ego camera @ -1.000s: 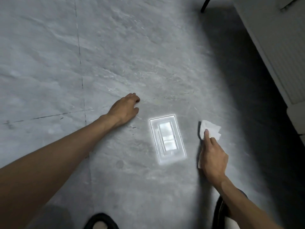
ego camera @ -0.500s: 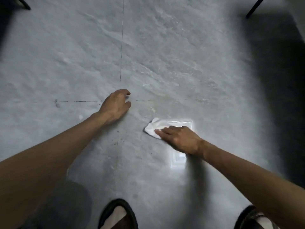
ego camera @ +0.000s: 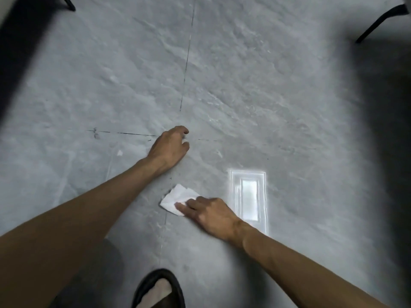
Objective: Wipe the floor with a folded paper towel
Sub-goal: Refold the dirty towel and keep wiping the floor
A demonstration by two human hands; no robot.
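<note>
A white folded paper towel lies flat on the grey tiled floor, just left of a bright reflection of a ceiling light. My right hand presses down on the towel's right part with fingers stretched over it, pointing left. My left hand rests on the floor farther away, fingers curled against the tile where two grout lines cross, holding nothing.
Dark furniture legs stand at the far left and far right. A dark shadowed zone runs down the right side. My foot in a black slipper is at the bottom centre. A small white scrap lies left of my left hand.
My right hand has slid the paper towel leftward across the floor, from right of the light reflection to left of it. My left hand has stayed planted.
</note>
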